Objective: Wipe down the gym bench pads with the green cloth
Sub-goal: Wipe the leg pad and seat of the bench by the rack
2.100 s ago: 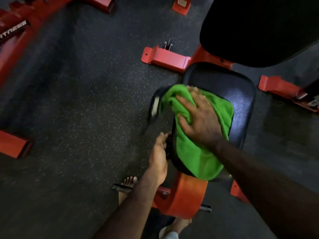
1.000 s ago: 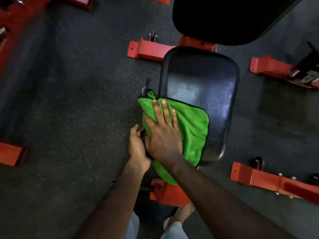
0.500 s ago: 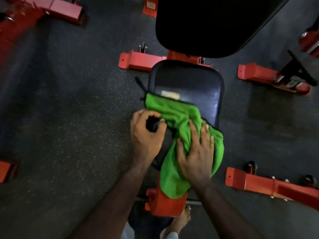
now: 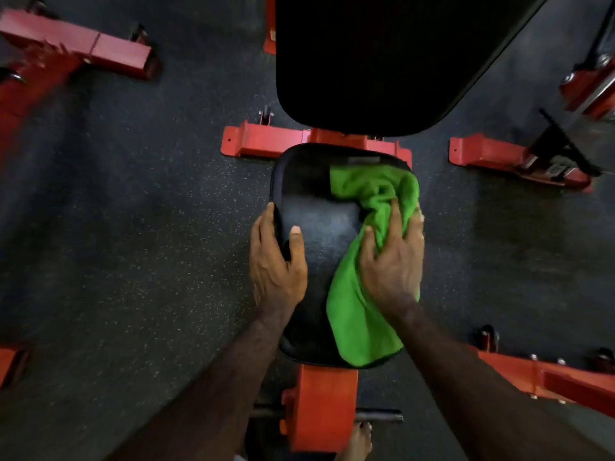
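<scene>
Green cloth [image 4: 362, 314] lies bunched lengthwise down the seat pad's [image 4: 319, 227] right side at frame centre; our right hand [image 4: 392, 261] clutches it, fingers curled, while our left hand [image 4: 276, 261] grips the pad's left edge.

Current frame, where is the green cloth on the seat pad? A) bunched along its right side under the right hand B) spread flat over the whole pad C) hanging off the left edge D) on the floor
A: the green cloth lies crumpled along the right side of the seat pad, gripped by the right hand; the left hand grips the pad's bare left edge.
</scene>
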`<state>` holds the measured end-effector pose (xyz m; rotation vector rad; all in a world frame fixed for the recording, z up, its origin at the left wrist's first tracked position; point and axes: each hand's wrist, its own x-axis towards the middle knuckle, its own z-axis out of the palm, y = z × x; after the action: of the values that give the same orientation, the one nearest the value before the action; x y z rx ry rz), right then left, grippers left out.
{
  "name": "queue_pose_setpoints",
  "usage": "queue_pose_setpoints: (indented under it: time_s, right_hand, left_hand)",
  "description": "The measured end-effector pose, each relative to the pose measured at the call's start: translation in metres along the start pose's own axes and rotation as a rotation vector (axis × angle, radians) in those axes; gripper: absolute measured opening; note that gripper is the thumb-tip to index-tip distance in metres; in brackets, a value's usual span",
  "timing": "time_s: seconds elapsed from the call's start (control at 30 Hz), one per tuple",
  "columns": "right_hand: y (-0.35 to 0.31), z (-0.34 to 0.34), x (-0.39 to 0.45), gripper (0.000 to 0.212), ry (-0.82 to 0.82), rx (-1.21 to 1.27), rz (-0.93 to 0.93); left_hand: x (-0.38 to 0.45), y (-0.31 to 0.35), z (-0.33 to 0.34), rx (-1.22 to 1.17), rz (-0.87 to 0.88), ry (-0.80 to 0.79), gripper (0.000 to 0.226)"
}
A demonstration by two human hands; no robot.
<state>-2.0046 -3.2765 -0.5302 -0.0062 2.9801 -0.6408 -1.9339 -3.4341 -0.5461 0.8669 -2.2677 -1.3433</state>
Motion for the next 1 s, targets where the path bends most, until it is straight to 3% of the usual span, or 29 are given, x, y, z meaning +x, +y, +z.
queue_pose_setpoints:
  time_s: [0.07,0.2,0.27,0.4,0.43,0.47,0.57,0.63,0.67,0.8,0.87,1.0]
  right_hand:
    - [-0.026,0.012,0.000,0.067,-0.007,-0.111,-0.097]
    - [-0.035,0.010,-0.004,0.070,-0.341,-0.109,-0.779]
    - [-0.030,0.012,0.034,0.068,-0.352,0.029,-0.808]
    - [-0.064,0.024,0.087,0.066,-0.070,-0.058,-0.311]
    - [-0.077,0.029,0.082,0.065,-0.050,-0.093,-0.280]
    - [-0.085,0.034,0.071,0.065,-0.078,-0.129,-0.358]
    - [-0.077,0.030,0.056,0.060,-0.307,-0.226,-0.934]
    - [-0.069,0.024,0.077,0.059,-0.324,-0.232,-1.056]
    - [-0.065,0.024,0.082,0.060,-0.267,-0.239,-0.986]
    - [-0.064,0.030,0.060,0.063,0.014,-0.092,-0.327]
    - [-0.063,0.031,0.031,0.062,0.013,-0.043,-0.287]
    - [-0.040,0.023,-0.028,0.061,-0.140,-0.008,-0.464]
  left_hand:
    - [0.000,-0.002,0.000,0.036,0.027,0.005,0.063]
    - [0.000,-0.008,0.005,0.097,0.040,0.028,0.067]
    - [-0.001,-0.010,0.007,0.123,0.042,0.052,0.070]
    - [0.001,-0.006,0.005,0.127,0.066,0.036,0.066]
    - [0.001,-0.007,0.005,0.132,0.063,0.034,0.066]
    - [0.000,-0.008,0.004,0.137,0.059,0.034,0.067]
    - [-0.004,-0.009,0.007,0.137,0.046,0.058,0.075]
    - [-0.003,-0.010,0.006,0.132,0.046,0.067,0.078]
    - [-0.004,-0.010,0.005,0.127,0.048,0.054,0.075]
    - [0.000,-0.008,0.004,0.087,0.051,0.038,0.069]
    - [-0.001,-0.006,0.003,0.046,0.040,0.051,0.069]
    - [-0.001,0.001,-0.007,-0.087,-0.070,0.009,0.065]
